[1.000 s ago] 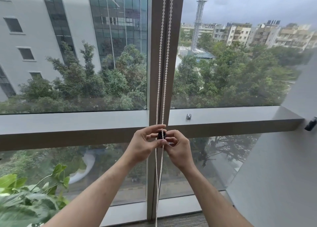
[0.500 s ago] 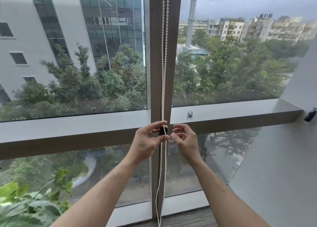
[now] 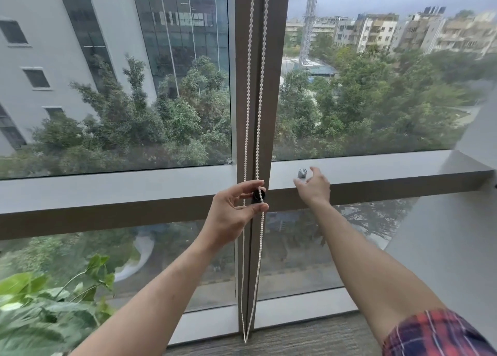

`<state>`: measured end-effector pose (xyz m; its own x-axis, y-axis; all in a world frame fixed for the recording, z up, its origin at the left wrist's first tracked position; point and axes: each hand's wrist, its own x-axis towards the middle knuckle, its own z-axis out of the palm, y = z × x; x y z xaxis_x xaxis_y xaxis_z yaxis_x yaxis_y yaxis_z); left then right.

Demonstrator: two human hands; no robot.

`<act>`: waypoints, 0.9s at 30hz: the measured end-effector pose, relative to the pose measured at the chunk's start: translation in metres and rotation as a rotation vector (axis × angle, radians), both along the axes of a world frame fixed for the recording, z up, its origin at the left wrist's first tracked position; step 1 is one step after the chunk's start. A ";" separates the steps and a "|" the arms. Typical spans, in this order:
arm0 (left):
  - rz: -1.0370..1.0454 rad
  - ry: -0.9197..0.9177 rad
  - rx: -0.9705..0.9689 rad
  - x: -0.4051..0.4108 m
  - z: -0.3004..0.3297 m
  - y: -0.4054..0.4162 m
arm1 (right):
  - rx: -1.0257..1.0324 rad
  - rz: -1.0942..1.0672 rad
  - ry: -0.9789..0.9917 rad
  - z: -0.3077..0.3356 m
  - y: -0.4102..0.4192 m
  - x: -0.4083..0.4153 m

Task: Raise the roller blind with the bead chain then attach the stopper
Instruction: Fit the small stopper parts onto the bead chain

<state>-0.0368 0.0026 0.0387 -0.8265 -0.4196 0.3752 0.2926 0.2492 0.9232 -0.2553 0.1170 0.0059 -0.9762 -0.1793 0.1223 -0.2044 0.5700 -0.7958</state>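
Observation:
A white bead chain (image 3: 248,86) hangs in two strands down the brown window mullion (image 3: 271,100), its loop ending near the floor. My left hand (image 3: 234,215) pinches a small black stopper (image 3: 258,195) against the right strand at sill height. My right hand (image 3: 314,186) is stretched out to the right with fingers spread, just beside a small silver piece (image 3: 302,173) lying on the grey sill (image 3: 376,167); it holds nothing. The blind itself is out of view above.
A leafy green plant (image 3: 48,310) stands at the lower left. A grey wall (image 3: 457,248) closes in on the right. Grey carpet runs along the window's foot. Buildings and trees lie outside the glass.
My right hand has left the stopper and moved right toward the silver piece on the sill. My left hand stays pinched on the stopper at the chain.

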 end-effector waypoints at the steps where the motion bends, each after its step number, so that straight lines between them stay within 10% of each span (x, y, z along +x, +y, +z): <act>1: 0.003 0.002 0.006 0.000 -0.001 0.000 | 0.030 0.009 -0.002 0.002 -0.001 -0.005; 13: 0.049 0.003 0.053 -0.001 -0.008 0.004 | 0.198 -0.019 -0.066 0.001 -0.008 -0.026; 27: 0.049 0.006 0.063 -0.001 -0.007 0.006 | -0.388 0.158 -0.096 -0.006 0.003 0.015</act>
<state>-0.0381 0.0088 0.0317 -0.8020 -0.4826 0.3519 0.2870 0.2053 0.9357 -0.2400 0.1197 -0.0003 -0.9506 -0.2865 0.1198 -0.1795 0.1919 -0.9649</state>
